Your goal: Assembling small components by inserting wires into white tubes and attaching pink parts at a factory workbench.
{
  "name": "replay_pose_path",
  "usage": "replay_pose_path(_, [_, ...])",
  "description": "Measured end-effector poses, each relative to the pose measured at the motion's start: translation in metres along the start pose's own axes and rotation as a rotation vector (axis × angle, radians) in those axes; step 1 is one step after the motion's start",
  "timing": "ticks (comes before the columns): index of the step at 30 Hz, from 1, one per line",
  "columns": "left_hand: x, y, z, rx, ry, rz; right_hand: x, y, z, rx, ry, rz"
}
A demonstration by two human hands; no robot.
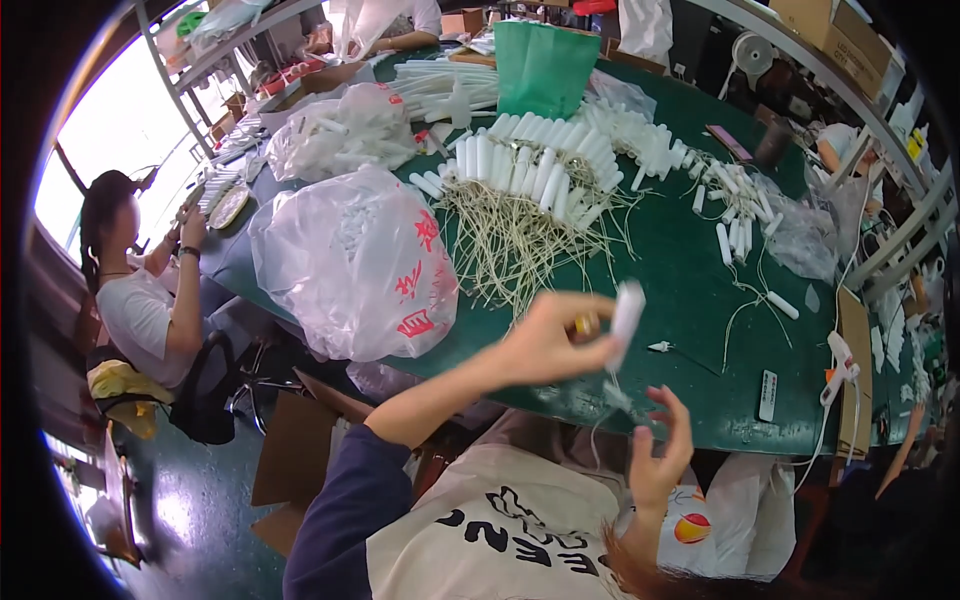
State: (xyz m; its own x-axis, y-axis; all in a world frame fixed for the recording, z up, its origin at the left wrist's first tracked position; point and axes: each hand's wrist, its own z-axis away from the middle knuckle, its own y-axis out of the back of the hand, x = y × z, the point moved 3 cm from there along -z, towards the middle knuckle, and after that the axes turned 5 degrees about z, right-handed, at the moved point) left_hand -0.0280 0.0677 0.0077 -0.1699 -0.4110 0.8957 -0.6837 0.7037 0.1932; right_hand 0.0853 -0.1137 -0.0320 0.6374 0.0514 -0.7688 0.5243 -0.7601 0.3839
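Note:
My left hand [560,340] is closed around a white plastic tube [627,318], held tilted above the table's near edge. A thin pale cord [596,440] hangs below it, and a small greyish piece [617,396] beside the cord is blurred. Just right of the cord, my right hand [664,450] is raised with its fingers curved and apart, nothing visible in them. Beyond my hands lies a big pile of similar white tubes [525,170] with their cords [515,245] spread toward me.
The green table [680,240] carries a large plastic bag [350,260] at left and a green bag [545,70] behind. At right lie loose tubes [735,195], a thin tool [685,352], a small white box [768,395] and a white glue gun [842,358]. A co-worker [150,300] sits at left.

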Motion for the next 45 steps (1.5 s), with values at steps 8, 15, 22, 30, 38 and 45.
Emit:
replay_pose_path(8, [-0.017,0.122,-0.099,0.601,0.254,-0.987,0.021,0.021,0.003,-0.043,0.041,0.246])
replay_pose_path(15, [-0.081,0.165,-0.141,0.654,0.456,-1.211,0.028,0.028,0.014,-0.109,0.001,0.286])
replay_pose_path(22, [-0.099,0.182,-0.135,0.644,0.425,-1.357,0.028,0.029,0.019,-0.209,0.061,0.269])
replay_pose_path(30, [-0.008,0.03,-0.068,0.349,0.101,-0.689,0.04,0.04,-0.043,-0.039,0.182,0.3])
replay_pose_path(38, [-0.048,-0.037,0.041,-0.007,0.11,-0.429,0.14,0.012,-0.17,0.022,0.231,0.69])
replay_pose_path(45, [-0.055,-0.036,0.048,-0.031,0.112,-0.284,0.221,-0.021,-0.209,-0.042,0.157,1.1])
